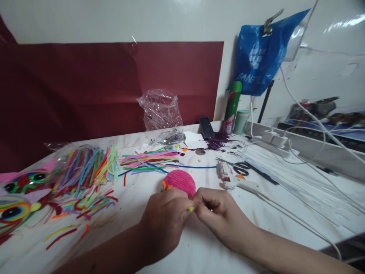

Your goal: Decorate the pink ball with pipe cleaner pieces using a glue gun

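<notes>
A round pink disc of coiled pipe cleaner (180,181) lies on the white table (137,198), just beyond my hands. My left hand (167,219) is closed, its fingers curled against the disc's near edge, with a small yellow bit at the fingertips. Fingertip to fingertip with it, my right hand (218,213) is closed in a pinch on something too small to name.
Loose coloured pipe-cleaner pieces (85,171) spread over the left of the table, beside finished eye-shaped pieces (17,198). A glue gun (228,177), scissors (242,167), a clear plastic bag (161,110), a phone (206,127), a spray can (232,106) and white cables (299,160) lie behind and right.
</notes>
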Action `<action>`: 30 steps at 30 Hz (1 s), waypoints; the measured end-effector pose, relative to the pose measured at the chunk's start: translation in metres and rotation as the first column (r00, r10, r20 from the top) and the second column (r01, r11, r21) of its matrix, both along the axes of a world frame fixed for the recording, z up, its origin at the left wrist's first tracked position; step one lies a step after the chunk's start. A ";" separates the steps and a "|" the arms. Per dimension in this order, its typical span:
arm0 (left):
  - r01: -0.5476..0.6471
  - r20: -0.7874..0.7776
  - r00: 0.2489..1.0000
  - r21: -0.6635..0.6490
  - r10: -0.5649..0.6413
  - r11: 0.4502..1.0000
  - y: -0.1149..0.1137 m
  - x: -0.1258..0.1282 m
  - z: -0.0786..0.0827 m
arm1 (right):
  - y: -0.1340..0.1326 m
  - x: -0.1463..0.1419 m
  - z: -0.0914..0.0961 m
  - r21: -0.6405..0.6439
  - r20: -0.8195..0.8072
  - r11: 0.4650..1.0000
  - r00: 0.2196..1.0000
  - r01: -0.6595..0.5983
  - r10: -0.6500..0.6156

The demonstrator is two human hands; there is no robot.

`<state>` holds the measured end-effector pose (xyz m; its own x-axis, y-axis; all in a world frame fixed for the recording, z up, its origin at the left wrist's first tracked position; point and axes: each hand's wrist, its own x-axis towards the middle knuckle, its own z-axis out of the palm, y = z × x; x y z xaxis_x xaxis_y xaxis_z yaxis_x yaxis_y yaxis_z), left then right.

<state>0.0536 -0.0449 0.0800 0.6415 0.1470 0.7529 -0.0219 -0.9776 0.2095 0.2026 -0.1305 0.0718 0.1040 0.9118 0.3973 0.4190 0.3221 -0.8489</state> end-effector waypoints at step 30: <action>-0.296 0.006 0.951 -0.256 0.308 0.920 0.016 -0.012 0.032 | -0.025 0.026 -0.013 0.324 0.539 0.946 0.817 0.022 -0.204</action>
